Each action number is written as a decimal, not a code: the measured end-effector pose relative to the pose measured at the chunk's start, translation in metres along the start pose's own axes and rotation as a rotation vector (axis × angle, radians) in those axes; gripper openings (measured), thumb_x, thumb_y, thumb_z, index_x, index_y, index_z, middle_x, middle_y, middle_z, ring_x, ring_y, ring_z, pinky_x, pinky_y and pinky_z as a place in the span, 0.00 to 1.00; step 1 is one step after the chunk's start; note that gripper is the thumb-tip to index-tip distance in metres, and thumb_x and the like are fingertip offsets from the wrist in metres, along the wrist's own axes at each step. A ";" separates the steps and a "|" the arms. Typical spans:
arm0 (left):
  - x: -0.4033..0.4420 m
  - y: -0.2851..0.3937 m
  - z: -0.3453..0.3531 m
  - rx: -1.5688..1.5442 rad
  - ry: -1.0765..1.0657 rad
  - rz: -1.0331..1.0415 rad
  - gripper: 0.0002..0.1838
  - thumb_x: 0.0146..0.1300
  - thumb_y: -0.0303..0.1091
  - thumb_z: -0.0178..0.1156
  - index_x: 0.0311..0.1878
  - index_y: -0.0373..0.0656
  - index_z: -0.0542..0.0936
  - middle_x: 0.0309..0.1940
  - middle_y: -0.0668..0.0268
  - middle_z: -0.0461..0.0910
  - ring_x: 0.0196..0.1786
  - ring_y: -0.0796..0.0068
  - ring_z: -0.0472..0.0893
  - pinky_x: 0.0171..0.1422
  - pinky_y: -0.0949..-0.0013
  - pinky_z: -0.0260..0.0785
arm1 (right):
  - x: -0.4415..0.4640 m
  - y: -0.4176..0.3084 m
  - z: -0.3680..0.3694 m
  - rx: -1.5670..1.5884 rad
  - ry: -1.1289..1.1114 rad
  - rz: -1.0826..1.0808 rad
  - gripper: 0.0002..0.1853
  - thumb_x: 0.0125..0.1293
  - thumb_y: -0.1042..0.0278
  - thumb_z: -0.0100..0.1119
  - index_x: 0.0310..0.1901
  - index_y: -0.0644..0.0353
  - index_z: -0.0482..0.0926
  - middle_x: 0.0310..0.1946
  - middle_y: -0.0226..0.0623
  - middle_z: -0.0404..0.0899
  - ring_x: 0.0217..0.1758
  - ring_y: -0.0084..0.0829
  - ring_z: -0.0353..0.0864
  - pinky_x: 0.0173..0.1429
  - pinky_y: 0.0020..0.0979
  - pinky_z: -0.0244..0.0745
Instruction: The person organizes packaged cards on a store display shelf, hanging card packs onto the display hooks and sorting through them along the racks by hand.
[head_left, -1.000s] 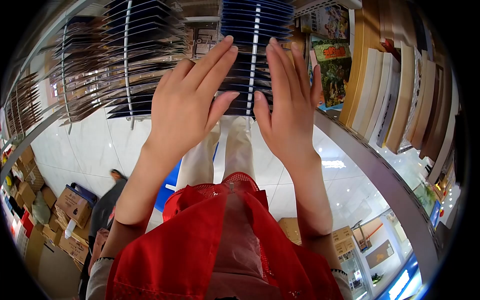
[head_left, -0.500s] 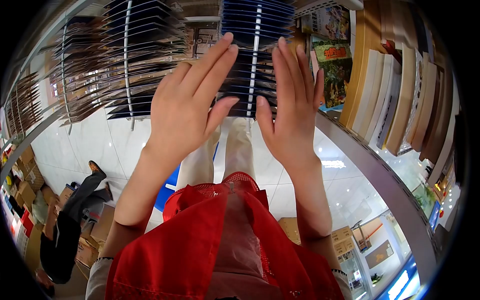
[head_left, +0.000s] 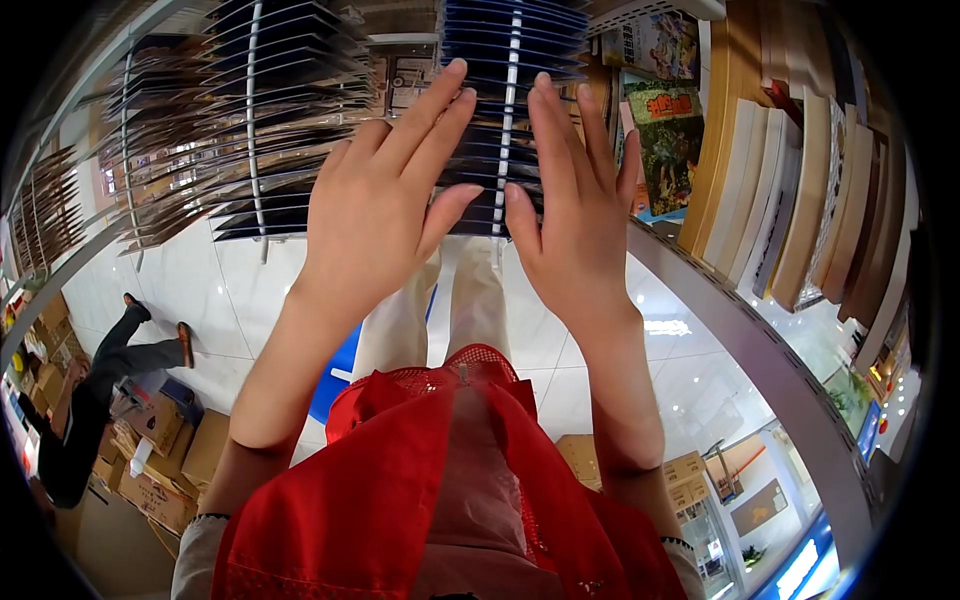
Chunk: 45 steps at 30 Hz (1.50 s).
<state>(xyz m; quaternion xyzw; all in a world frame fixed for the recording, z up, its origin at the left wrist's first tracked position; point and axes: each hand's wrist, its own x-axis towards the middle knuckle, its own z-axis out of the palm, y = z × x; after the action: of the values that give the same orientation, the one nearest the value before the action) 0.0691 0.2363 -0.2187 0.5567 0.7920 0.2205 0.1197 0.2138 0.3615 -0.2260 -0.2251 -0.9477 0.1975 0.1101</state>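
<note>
A row of dark, blue-edged flat packets hangs on a white metal hook at the top middle. My left hand lies along the left side of this row, fingers stretched forward and thumb apart. On the other side is my right hand, its fingers spread and its thumb pointing at the hook. Both palms face down and inward, close to the packets' edges. Whether the fingers touch the packets I cannot tell. Neither hand holds anything.
More flat packets hang on hooks to the left. At right, books stand on a metal shelf, with a green picture book beside them. Cardboard boxes and another person are at lower left.
My right hand has shifted slightly left, nearer the hook; my left hand has barely moved. The other person at lower left has stepped further left.
</note>
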 end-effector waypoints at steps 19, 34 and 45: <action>-0.004 0.001 0.003 -0.049 0.146 0.006 0.29 0.59 0.45 0.66 0.65 0.50 0.78 0.71 0.59 0.66 0.42 0.66 0.77 0.49 0.64 0.72 | -0.016 -0.005 -0.003 0.047 0.021 -0.015 0.37 0.58 0.65 0.64 0.71 0.54 0.66 0.72 0.31 0.68 0.79 0.42 0.59 0.79 0.61 0.33; 0.004 -0.001 0.009 -0.049 0.194 -0.017 0.32 0.61 0.45 0.66 0.68 0.46 0.74 0.71 0.55 0.64 0.46 0.61 0.77 0.50 0.63 0.72 | -0.003 -0.002 0.001 0.036 0.051 -0.009 0.40 0.58 0.63 0.67 0.72 0.57 0.63 0.72 0.38 0.65 0.79 0.45 0.56 0.79 0.61 0.34; 0.002 -0.003 0.011 -0.044 0.211 0.002 0.34 0.61 0.44 0.65 0.70 0.46 0.72 0.72 0.55 0.64 0.50 0.57 0.77 0.53 0.62 0.72 | -0.003 -0.001 0.001 0.027 0.052 0.009 0.40 0.59 0.60 0.67 0.72 0.57 0.62 0.71 0.37 0.66 0.79 0.45 0.56 0.78 0.62 0.34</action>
<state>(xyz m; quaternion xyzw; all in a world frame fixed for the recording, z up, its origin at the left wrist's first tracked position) 0.0706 0.2396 -0.2301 0.5283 0.7946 0.2954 0.0476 0.2157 0.3587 -0.2271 -0.2330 -0.9407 0.2051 0.1370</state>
